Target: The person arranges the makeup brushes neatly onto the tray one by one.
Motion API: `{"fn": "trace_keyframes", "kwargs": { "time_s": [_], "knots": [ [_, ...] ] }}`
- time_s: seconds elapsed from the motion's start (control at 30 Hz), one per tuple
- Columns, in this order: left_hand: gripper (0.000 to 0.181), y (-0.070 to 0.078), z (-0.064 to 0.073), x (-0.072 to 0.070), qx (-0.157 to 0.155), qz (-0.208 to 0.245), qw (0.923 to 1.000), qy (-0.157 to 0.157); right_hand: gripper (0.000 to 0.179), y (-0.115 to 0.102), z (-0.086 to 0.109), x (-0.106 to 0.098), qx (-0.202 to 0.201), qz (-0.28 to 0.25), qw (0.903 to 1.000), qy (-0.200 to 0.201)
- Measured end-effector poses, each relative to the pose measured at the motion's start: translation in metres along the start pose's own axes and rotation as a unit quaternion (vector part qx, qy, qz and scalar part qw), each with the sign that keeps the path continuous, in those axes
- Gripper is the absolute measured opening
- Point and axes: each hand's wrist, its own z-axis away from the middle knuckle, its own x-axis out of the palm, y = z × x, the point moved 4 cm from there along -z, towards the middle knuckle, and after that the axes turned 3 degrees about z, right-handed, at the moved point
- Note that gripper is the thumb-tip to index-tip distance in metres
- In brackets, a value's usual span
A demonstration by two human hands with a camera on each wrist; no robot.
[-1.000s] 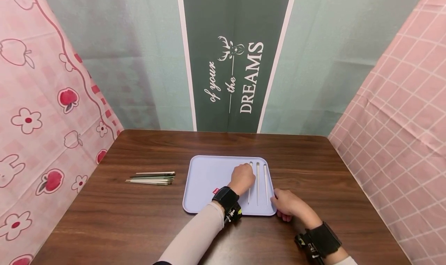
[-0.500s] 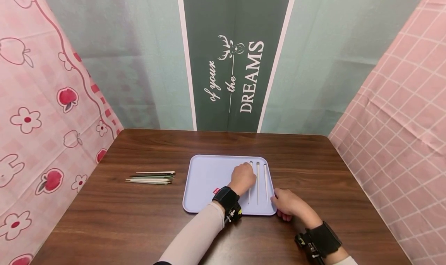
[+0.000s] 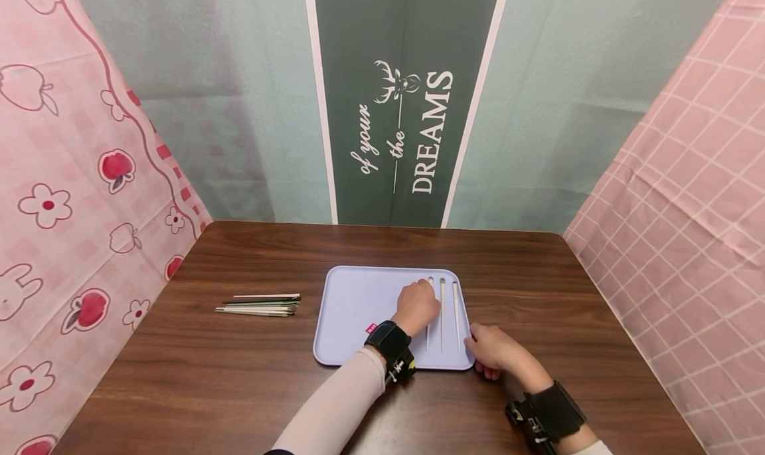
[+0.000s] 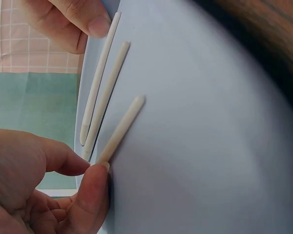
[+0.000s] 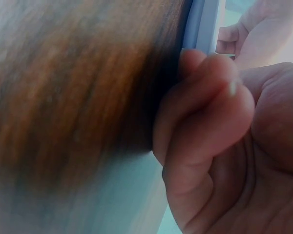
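A lavender tray (image 3: 352, 302) lies on the table, with three slim pale brushes near its right side. My left hand (image 3: 417, 307) pinches the leftmost brush (image 4: 123, 127) between thumb and index finger; the hand hides part of it. Just right of that hand, a middle brush (image 3: 442, 322) and a rightmost brush (image 3: 457, 319) lie roughly parallel on the tray. At the tray's front right corner, my right hand (image 3: 495, 350) holds the rim, its fingers curled outside and under the edge and its thumb on top.
Left of the tray, a bundle of several thin brushes (image 3: 258, 307) in white, green and black lies on the brown wooden table (image 3: 179, 375). A small red label (image 3: 371, 328) shows on the tray. Printed curtains (image 3: 257, 109) hang behind and beside the table.
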Motion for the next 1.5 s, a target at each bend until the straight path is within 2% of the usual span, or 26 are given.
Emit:
{"fn": "trace_keyframes", "kwargs": {
  "time_s": [0.2,0.57,0.7,1.0,1.27,1.5],
  "knots": [
    [0.015,-0.001,0.002,-0.001,0.007,-0.013,0.9999,0.005,0.016,-0.001,0.0,0.001,-0.001,-0.002,1.0,0.0],
    [0.018,-0.003,0.006,-0.016,-0.012,-0.024,0.9995,0.015,0.015,-0.001,-0.001,0.001,0.0,0.002,1.0,-0.007],
    [0.019,-0.007,0.007,-0.019,-0.024,-0.039,0.9989,0.008,0.015,-0.002,-0.002,0.001,-0.002,0.003,1.0,-0.009],
    [0.036,-0.013,0.017,-0.032,-0.012,-0.091,0.9958,0.0,0.015,-0.001,-0.001,0.001,-0.003,0.001,1.0,-0.002],
    [0.04,-0.025,0.025,-0.044,-0.008,-0.121,0.9925,-0.008,0.015,0.0,0.0,-0.001,-0.007,0.002,1.0,-0.001],
    [0.038,-0.041,0.034,-0.057,0.002,-0.155,0.9878,0.003,0.014,0.0,-0.001,-0.001,-0.003,0.007,0.9999,-0.013]
  ]
}}
